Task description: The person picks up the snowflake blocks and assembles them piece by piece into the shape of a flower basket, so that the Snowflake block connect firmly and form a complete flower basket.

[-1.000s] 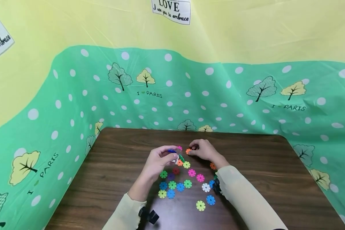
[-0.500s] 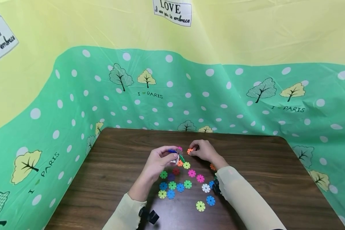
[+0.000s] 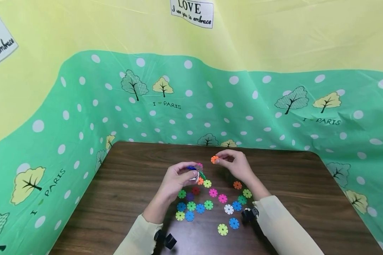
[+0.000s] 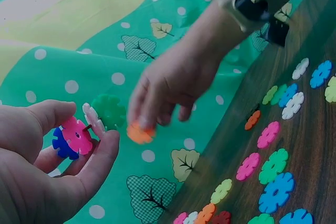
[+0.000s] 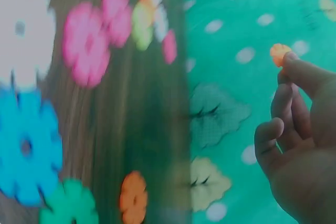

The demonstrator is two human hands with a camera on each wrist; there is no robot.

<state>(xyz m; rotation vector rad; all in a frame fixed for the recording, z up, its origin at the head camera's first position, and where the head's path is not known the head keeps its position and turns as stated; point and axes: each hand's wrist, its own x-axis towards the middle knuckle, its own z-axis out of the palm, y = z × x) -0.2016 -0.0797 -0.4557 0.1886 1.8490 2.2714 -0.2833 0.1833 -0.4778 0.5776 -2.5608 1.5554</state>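
Note:
My left hand [image 3: 175, 179] grips a small joined cluster of notched plastic snowflake discs above the table. In the left wrist view the cluster shows a pink disc [image 4: 77, 136], a blue disc [image 4: 61, 144], a white disc [image 4: 93, 117] and a green disc [image 4: 110, 112] standing out at an angle. Between thumb and fingertips, my right hand [image 3: 237, 165] pinches a single orange snowflake disc [image 5: 279, 54]. That disc is apart from the cluster, to its right and a little farther back in the head view. Part of the cluster is hidden behind the left fingers.
Several loose snowflake discs lie flat on the dark wooden table [image 3: 140, 156], among them a white disc [image 3: 228, 209], a lime disc [image 3: 222, 229] and another orange disc [image 3: 237, 185]. A green and yellow patterned cloth [image 3: 166, 124] hangs around the table's back and sides.
My right hand has lifted away from the cluster, back and to the right, with the orange disc still pinched. The left hand has stayed nearly in place.

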